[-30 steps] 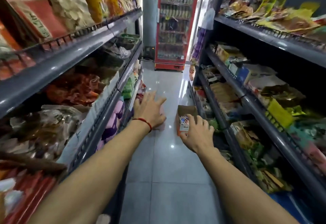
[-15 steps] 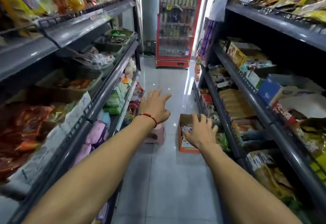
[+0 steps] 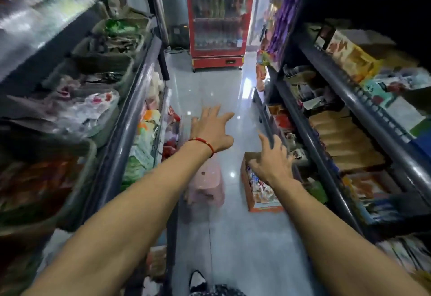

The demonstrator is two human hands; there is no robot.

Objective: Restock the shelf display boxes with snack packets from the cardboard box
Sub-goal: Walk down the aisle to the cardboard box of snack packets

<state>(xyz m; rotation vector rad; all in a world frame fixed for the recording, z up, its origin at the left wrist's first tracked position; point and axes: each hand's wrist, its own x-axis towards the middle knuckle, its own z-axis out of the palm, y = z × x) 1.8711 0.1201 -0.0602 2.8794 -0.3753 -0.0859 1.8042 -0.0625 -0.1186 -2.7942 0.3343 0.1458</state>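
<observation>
Lower right, the right hand (image 3: 271,165), fingers spread, reaches over the open orange-sided cardboard box (image 3: 253,199); its light, crinkly, slippery snack packets (image 3: 258,187) look best pinched at edges. The left hand (image 3: 213,131) hangs splayed, empty.

No lettering on any packet or box is legible.
</observation>
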